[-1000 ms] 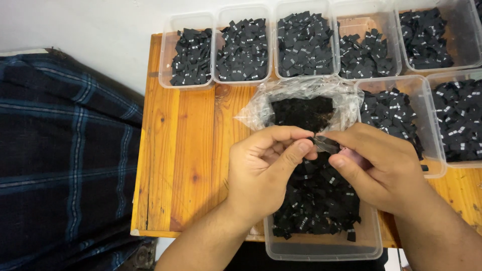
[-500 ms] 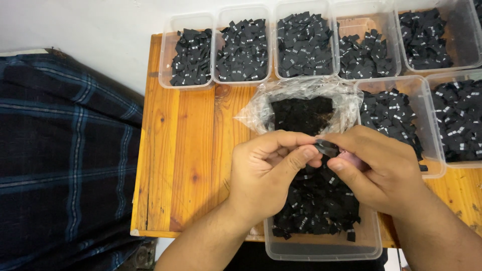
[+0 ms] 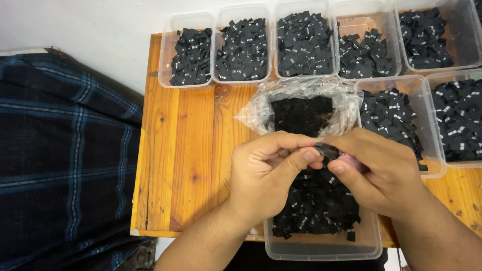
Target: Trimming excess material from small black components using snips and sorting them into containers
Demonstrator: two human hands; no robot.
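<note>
My left hand (image 3: 268, 173) and my right hand (image 3: 376, 168) meet over a clear plastic tub (image 3: 321, 246) full of small black fabric labels (image 3: 316, 206). Both pinch one small black label (image 3: 326, 149) between thumbs and fingertips. Something pink (image 3: 351, 161) shows under my right fingers. Just beyond the hands lies an open clear plastic bag (image 3: 301, 108) holding a stack of black labels.
Several clear tubs of black labels line the back of the wooden table (image 3: 186, 150), such as one at far left (image 3: 191, 50) and two at the right (image 3: 396, 118). A dark blue plaid cloth (image 3: 65, 160) lies left of the table.
The hands stay together over the tub; the fingers shift slightly around the small black label.
</note>
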